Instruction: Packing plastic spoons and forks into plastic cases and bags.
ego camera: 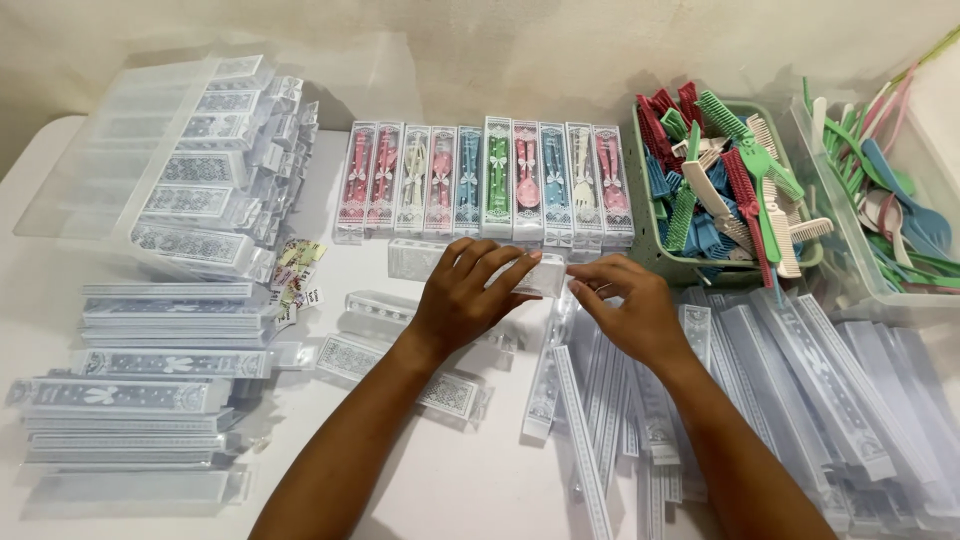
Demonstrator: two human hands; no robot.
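- Head view: the left hand (462, 300) is clamping its fingers over a clear plastic case (535, 276), which is lying crosswise, long axis running left to right, on the white table (40, 170).
- The right hand (630, 305) is pinching the case's right end, fingertips together; both hands are touching it, the left covering more.
- Filled cases (487, 180) are standing in a row just behind; the green basket of combs (725, 185) is sitting to the right.
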